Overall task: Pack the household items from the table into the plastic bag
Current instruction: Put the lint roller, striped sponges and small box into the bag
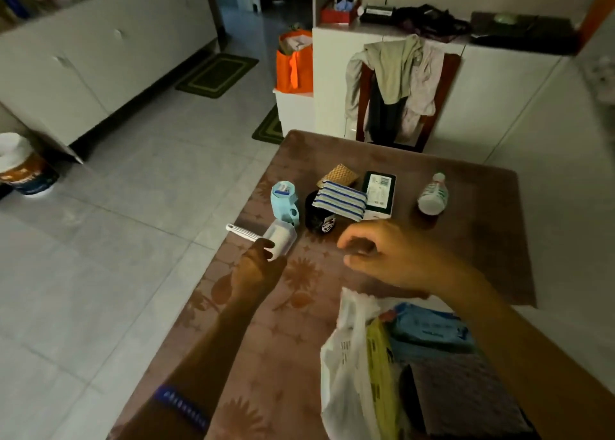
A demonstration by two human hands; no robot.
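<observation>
My left hand grasps the lint roller on the table; my right hand hovers, fingers loosely curled, empty, above the bag.

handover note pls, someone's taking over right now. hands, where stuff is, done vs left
Left hand: gripping the lint roller at the table's left edge.
Right hand: loosely curled, holding nothing, above the table.
Plastic bag: near edge, already holding a yellow pack and a blue pack.
Still on the table: blue cup, black item, striped cloth, woven pad, dark box, bottle.
Next, probably: roller into bag.
</observation>
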